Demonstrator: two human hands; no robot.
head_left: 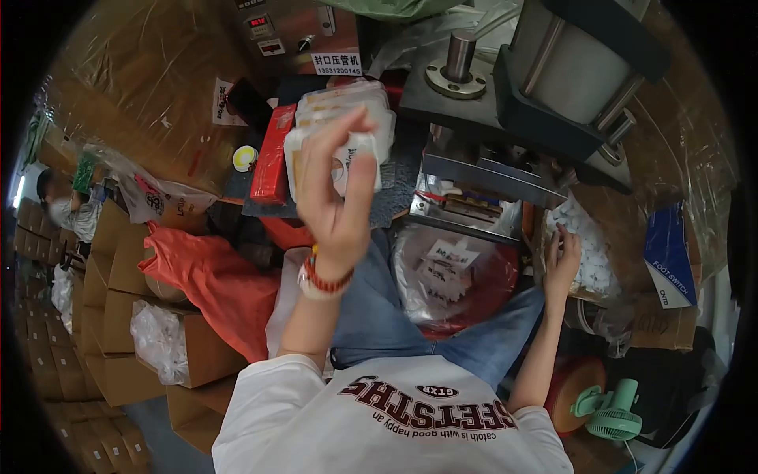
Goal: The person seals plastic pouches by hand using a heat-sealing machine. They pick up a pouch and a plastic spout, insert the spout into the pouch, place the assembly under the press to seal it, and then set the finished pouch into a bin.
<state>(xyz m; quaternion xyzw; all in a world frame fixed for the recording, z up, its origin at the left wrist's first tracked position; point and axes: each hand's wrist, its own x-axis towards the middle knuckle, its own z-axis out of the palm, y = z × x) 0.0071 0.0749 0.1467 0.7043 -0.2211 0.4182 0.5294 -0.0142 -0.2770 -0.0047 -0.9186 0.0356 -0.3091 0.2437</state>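
My left hand (339, 186) is raised over a stack of clear-and-white plastic packs (382, 101). Its fingers curve forward, with the thumb held apart and nothing visible between them. A red beaded bracelet and a pale band circle that wrist. Over to the right, my right hand (563, 259) rests at the near side of a pile of small white pieces (592, 257) in a plastic-lined box. Its fingers are slightly bent and apart, with no piece visible in them. Beside the packs lies a long red box (274, 154).
A metal press (505, 103) stands ahead on the right, with a control box (304, 39) at its left. Between my knees is a round red stool (497, 276) covered in plastic. Cardboard boxes (118, 316) line the left; a green fan (616, 415) is at lower right.
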